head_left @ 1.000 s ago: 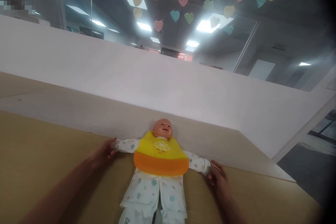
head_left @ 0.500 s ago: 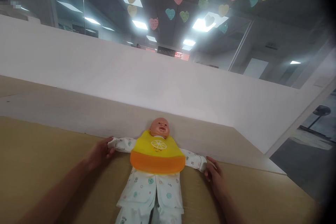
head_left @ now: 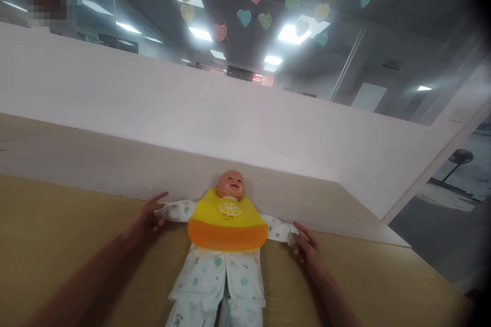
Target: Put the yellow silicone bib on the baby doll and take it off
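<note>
My left hand (head_left: 148,218) and right hand (head_left: 306,249), open at nine and three o'clock, pin the sleeves of the plastic baby doll in printed white pyjamas (head_left: 220,245); pulling could slide it off the tan table (head_left: 57,225).

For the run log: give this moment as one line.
left hand: on doll's sleeve end | right hand: on other sleeve end | doll: face up, arms spread | bib: on chest

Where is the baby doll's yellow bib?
The yellow and orange bib lies on the doll's chest, low in the middle of the head view, between the left hand and the right hand at the sleeve ends.
</note>
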A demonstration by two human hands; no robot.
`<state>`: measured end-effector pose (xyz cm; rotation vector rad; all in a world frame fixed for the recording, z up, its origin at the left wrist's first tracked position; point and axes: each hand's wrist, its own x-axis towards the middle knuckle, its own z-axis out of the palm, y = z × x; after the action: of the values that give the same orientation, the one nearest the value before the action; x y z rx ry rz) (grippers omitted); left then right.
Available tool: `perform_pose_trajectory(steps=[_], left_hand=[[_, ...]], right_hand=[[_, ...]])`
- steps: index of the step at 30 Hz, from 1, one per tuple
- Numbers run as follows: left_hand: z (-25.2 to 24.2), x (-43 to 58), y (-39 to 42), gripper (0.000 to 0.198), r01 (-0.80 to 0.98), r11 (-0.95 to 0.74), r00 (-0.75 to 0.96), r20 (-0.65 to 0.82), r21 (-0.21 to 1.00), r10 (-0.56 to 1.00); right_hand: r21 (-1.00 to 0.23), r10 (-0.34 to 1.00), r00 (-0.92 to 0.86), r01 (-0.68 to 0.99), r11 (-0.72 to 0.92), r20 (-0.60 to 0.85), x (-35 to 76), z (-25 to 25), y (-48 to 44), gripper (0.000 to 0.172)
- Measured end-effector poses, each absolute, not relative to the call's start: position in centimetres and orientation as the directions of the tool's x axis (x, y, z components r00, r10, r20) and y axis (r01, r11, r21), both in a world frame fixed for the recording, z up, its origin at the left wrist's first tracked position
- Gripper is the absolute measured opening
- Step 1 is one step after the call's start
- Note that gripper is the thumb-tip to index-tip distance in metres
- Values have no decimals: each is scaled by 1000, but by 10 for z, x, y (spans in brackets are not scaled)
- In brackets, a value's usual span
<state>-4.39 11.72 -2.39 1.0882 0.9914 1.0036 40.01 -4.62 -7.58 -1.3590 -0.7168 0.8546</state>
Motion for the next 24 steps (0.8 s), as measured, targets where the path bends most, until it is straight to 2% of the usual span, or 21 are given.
perform_pose_trajectory(steps=[11, 17, 24], left_hand=[[-21, -41, 117, 82, -148, 163, 240, -124, 975, 963], [-20, -42, 116, 79, -143, 159, 249, -120, 977, 961], [-21, -43, 117, 78, -152, 162, 258, -119, 975, 959]], right_hand=[[-930, 966, 229, -366, -32, -123, 407, -78, -46, 76], [-819, 950, 286, -570, 64, -125, 410, -84, -47, 66], [-785, 940, 307, -615, 75, -150, 412, -87, -46, 63]])
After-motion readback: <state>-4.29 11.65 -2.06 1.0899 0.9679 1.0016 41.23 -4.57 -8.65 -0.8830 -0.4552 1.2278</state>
